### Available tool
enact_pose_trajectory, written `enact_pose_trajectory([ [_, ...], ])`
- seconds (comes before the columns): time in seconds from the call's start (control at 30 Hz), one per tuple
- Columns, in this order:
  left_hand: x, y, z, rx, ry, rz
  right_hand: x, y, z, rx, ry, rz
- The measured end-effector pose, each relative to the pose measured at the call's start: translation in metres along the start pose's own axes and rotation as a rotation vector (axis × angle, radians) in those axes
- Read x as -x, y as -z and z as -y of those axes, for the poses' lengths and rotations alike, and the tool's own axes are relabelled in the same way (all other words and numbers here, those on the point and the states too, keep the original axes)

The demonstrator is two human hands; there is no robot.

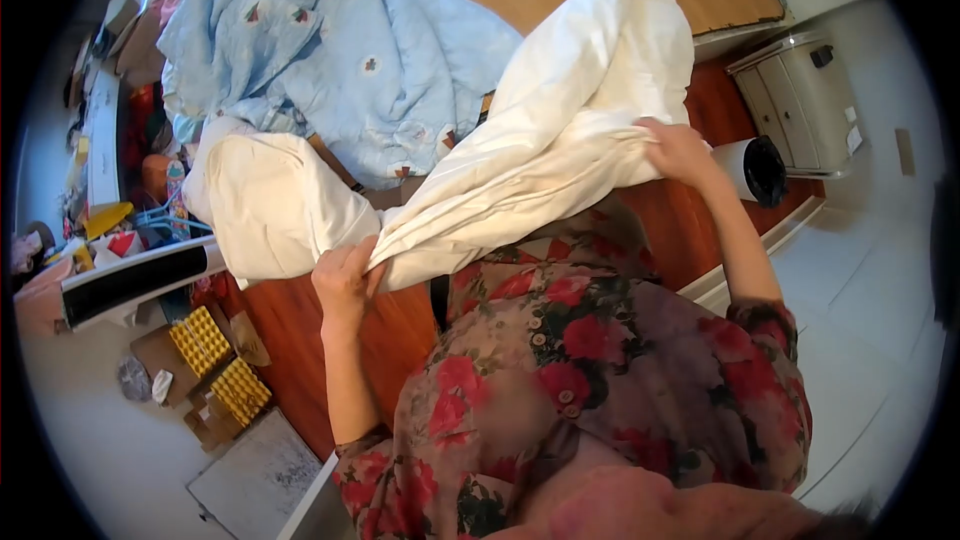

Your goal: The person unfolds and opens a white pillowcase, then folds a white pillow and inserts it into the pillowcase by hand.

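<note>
White cloth (540, 155), puffy at both ends, creased lengthwise, held outstretched

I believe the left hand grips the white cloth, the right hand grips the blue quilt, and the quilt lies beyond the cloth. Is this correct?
Not quite: the right hand grips the white cloth, not the blue quilt, as the head view shows. The rest is right: the left hand grips the white cloth, and the quilt lies beyond it.
</note>
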State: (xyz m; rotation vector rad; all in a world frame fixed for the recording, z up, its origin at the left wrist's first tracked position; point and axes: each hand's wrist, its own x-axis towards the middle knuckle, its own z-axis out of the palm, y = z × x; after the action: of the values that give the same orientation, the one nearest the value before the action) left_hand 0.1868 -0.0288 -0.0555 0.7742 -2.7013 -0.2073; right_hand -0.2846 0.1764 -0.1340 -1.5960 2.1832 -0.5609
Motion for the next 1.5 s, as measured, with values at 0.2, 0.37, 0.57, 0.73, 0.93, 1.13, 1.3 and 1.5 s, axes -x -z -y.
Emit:
enact_pose_trajectory([
  [0.2,0.014,-0.001,-0.003,-0.035,-0.027,-0.007,-0.066,-0.060,0.001,0.398,0.101,0.440],
  [0.37,0.019,0.000,-0.009,-0.045,-0.019,-0.024,-0.117,-0.069,-0.003,0.281,0.196,0.394],
  [0.57,0.018,-0.001,-0.008,-0.031,-0.008,-0.037,-0.136,-0.110,-0.024,0.165,0.247,0.345],
  [0.73,0.017,-0.002,-0.009,-0.033,-0.010,-0.027,-0.139,-0.115,-0.026,0.187,0.216,0.277],
  [0.93,0.017,-0.003,-0.009,-0.011,-0.019,-0.040,-0.138,-0.116,-0.019,0.064,0.236,0.152],
  [1.13,0.019,-0.002,-0.011,-0.002,0.022,-0.018,-0.150,-0.118,-0.040,0.133,0.288,0.011],
  [1.3,0.012,-0.008,-0.017,0.072,0.112,-0.025,-0.109,0.008,-0.016,0.214,0.302,-0.418],
  [1.5,-0.018,-0.015,-0.020,0.188,0.046,0.100,0.001,0.129,0.018,0.396,0.140,-1.112],
])
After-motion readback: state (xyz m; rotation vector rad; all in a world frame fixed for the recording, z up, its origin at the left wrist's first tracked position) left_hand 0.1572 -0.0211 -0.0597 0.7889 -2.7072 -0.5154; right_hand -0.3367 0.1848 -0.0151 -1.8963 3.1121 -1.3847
